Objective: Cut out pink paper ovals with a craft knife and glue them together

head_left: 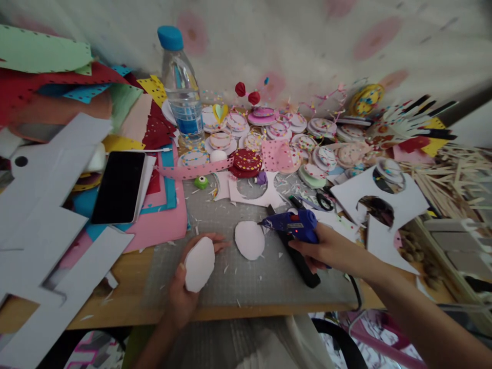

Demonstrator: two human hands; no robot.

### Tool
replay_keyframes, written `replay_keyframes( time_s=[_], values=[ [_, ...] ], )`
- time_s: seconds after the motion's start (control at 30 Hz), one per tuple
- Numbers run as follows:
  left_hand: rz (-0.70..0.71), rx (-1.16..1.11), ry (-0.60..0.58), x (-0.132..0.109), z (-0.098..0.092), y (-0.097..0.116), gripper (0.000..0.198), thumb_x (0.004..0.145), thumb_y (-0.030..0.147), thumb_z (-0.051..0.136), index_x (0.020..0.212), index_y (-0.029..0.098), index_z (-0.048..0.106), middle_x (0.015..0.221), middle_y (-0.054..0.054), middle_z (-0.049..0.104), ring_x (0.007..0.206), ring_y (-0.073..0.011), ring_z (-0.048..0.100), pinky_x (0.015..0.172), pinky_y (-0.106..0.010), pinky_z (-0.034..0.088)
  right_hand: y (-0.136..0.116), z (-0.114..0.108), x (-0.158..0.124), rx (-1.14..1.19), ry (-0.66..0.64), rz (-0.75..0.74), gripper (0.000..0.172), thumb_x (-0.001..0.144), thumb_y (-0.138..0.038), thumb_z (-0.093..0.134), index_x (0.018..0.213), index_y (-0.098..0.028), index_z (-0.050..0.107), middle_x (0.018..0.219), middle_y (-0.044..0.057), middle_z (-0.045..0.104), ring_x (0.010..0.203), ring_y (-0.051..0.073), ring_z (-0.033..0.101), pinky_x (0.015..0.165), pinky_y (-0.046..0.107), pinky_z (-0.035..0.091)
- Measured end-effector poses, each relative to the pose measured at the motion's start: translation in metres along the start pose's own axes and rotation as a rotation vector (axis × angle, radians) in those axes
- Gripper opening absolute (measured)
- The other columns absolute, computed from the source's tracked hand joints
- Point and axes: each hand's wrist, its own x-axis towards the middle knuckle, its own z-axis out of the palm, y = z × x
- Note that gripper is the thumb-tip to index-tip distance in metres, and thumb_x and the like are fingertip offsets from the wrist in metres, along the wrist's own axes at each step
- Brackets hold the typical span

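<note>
My left hand (183, 287) grips a white foam-board disc (200, 264) by its edge, tilted up above the front of the grey cutting mat (165, 279). In my right hand (321, 251) is a blue hot glue gun (294, 224), a small red light showing on its side. The gun's nozzle points left, close to the upper right edge of a second white disc (249, 241) that lies flat on the mat. Beneath the gun and my right hand, a black bar-shaped tool (302, 264) lies slanting on the mat; my hand hides part of it.
Many decorated paper discs (247, 163) crowd the back, beside a water bottle (184, 97). Coloured paper, white board offcuts (49, 189) and a phone (120, 187) lie left. Cut-out board (409, 189), scissors (325, 201) and wooden sticks (453, 179) are at right.
</note>
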Motion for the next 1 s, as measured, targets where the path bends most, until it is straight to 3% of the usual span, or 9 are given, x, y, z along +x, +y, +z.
replay_keyframes(
  time_s=[0.23,0.5,0.63,0.87,1.0],
  values=[
    [-0.022,0.036,0.052,0.001,0.003,0.001,0.065,0.069,0.067,0.057,0.104,0.014,0.069,0.108,-0.015,0.071,0.104,-0.0367,0.063,0.100,-0.046,0.042,0.015,-0.003,-0.015,0.122,0.043,-0.015,0.030,0.084,-0.047,0.058,0.074,-0.022,0.046,0.047,-0.004,0.057,0.042,0.011,0.043,0.044,0.023,0.032],
    [0.061,0.005,0.032,-0.001,0.002,-0.002,0.060,0.073,0.063,0.057,0.107,0.015,0.068,0.114,-0.015,0.068,0.110,-0.0376,0.060,0.098,-0.049,0.044,0.025,0.017,-0.032,0.279,0.122,-0.106,0.038,0.082,-0.056,0.060,0.084,-0.020,0.053,0.051,-0.004,0.054,0.044,0.011,0.043,0.044,0.024,0.034],
    [0.078,0.030,0.080,0.000,0.003,-0.003,0.062,0.071,0.065,0.058,0.104,0.014,0.071,0.114,-0.015,0.068,0.113,-0.0354,0.058,0.095,-0.044,0.047,0.029,0.024,-0.039,0.345,0.191,-0.163,0.040,0.081,-0.058,0.061,0.088,-0.019,0.057,0.051,-0.004,0.052,0.046,0.012,0.045,0.045,0.024,0.035],
    [0.083,-0.022,0.127,-0.002,-0.005,-0.007,0.059,0.064,0.062,0.068,0.100,0.015,0.074,0.105,-0.008,0.071,0.087,-0.0235,0.065,0.082,-0.031,0.053,0.049,0.036,-0.042,0.340,0.333,-0.244,0.032,0.080,-0.052,0.065,0.081,-0.020,0.061,0.056,-0.002,0.053,0.048,0.014,0.049,0.045,0.025,0.042],
    [0.054,-0.015,0.114,-0.002,-0.007,-0.009,0.057,0.062,0.059,0.071,0.100,0.017,0.074,0.107,-0.008,0.072,0.089,-0.0226,0.065,0.080,-0.028,0.054,0.064,0.042,-0.036,0.283,0.403,-0.338,0.023,0.081,-0.044,0.067,0.083,-0.022,0.062,0.064,-0.001,0.059,0.050,0.014,0.050,0.046,0.025,0.043]
  ],
)
